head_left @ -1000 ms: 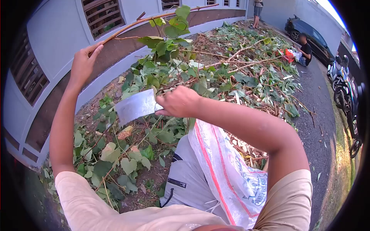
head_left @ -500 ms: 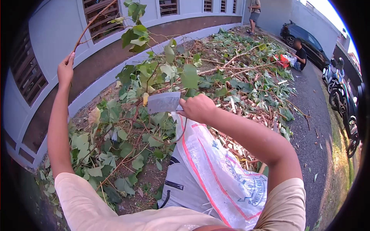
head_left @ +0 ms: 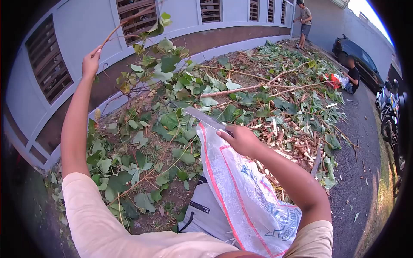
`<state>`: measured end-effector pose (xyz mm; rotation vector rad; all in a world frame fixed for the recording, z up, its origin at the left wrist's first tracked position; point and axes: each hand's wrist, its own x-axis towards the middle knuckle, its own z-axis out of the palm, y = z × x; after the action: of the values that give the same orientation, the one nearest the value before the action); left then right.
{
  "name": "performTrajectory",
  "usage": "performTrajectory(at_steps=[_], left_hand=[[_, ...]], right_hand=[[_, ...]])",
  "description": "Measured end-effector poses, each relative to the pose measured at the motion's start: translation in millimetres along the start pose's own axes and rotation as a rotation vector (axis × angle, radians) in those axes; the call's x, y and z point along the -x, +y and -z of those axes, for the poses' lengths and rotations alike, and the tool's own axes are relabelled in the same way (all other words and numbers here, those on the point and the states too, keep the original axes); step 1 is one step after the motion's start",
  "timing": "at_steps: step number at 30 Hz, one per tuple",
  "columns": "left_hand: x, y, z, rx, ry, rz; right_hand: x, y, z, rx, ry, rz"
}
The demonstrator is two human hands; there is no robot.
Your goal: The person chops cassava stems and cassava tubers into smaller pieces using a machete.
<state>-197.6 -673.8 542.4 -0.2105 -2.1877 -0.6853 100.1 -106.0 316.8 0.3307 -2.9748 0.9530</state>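
My left hand [head_left: 90, 63] is raised at the upper left, closed round the end of a thin brown branch [head_left: 124, 22]. Green leaves [head_left: 165, 66] hang from the branch's side shoots. Near the middle, my right hand [head_left: 241, 139] grips the dark handle of a cleaver [head_left: 205, 118], its broad blade tilted and pointing left, apart from the held branch. Beneath that hand a white woven sack [head_left: 241, 189] with red stripes and blue print lies over my lap, partly covering my grey trousers [head_left: 202, 208].
Cut leaves and stems [head_left: 275, 103] spread over the ground, with chopped stem pieces [head_left: 292, 146] beside the sack. A louvred wall [head_left: 180, 34] runs along the left. One person [head_left: 304, 23] stands at the back; another [head_left: 352, 75] sits by the asphalt. A car [head_left: 361, 58] and motorbikes [head_left: 389, 112] are on the right.
My left hand has moved right and slightly down with the branch. The cleaver has turned from broadside to a slant, and my right hand is lower and further right. The view has shifted.
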Motion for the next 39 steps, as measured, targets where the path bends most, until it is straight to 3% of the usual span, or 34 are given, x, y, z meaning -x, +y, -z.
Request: performTrajectory(at_steps=[2, 3, 5, 6, 7, 9, 11, 13, 15, 19, 21, 23, 25, 27, 29, 30, 33, 34, 36, 38, 39], left_hand=[[1, 6, -4, 0.472, 0.410, 0.205], [9, 6, -9, 0.478, 0.409, 0.207], [18, -8, -14, 0.087, 0.156, 0.192], [18, -6, -9, 0.092, 0.163, 0.182], [22, 14, 1, 0.097, 0.251, 0.131], [18, 37, 2, 0.096, 0.324, 0.079], [4, 51, -6, 0.490, 0.552, 0.136], [0, 69, 7, 0.352, 0.454, 0.087], [-10, 95, 15, 0.216, 0.350, 0.022], [-22, 171, 8, 0.522, 0.335, 0.044], [-36, 200, 18, 0.679, 0.372, 0.068], [-53, 222, 20, 0.517, 0.289, -0.112], [-42, 263, 21, 0.506, 0.209, -0.156], [-29, 287, 31, 0.480, 0.123, -0.202], [-21, 308, 30, 0.483, -0.072, -0.225], [-17, 315, 24, 0.471, -0.069, -0.338], [24, 348, 31, 0.351, -0.109, -0.408], [27, 351, 31, 0.367, -0.119, -0.426], [21, 341, 38, 0.428, -0.087, -0.441], [18, 324, 65, 0.297, -0.154, -0.291], [10, 296, 64, 0.242, -0.158, -0.321]], right_hand=[[4, 11, 8, -0.260, 0.043, -0.125], [7, 21, 9, -0.256, 0.045, -0.128], [10, 39, 15, -0.722, 0.070, -0.271], [13, 47, 17, -0.959, 0.070, -0.285], [17, 46, 26, -0.960, 0.083, -0.275], [30, 38, 38, -1.287, 0.116, -0.419], [36, 44, 37, -1.359, 0.160, -0.413], [41, 47, 36, -1.458, 0.320, -0.426], [52, 45, 39, -1.429, 0.352, -0.381], [71, 56, 27, -1.213, 0.343, -0.273], [76, 46, 20, -0.528, 0.413, -0.092], [96, 2, 31, -0.158, 0.326, -0.010], [102, -23, 33, 0.179, 0.231, 0.122], [98, -37, 22, 0.292, 0.311, 0.353], [94, -58, 22, 0.365, 0.283, 0.442], [88, -64, 21, 0.385, 0.279, 0.486], [54, -68, 37, 0.446, 0.253, 0.575], [36, -60, 48, 0.472, 0.267, 0.547], [-6, -35, 77, 0.418, 0.281, 0.237], [-60, 23, 114, 0.383, 0.431, -0.102], [-66, 50, 137, 0.401, 0.571, -0.136]])
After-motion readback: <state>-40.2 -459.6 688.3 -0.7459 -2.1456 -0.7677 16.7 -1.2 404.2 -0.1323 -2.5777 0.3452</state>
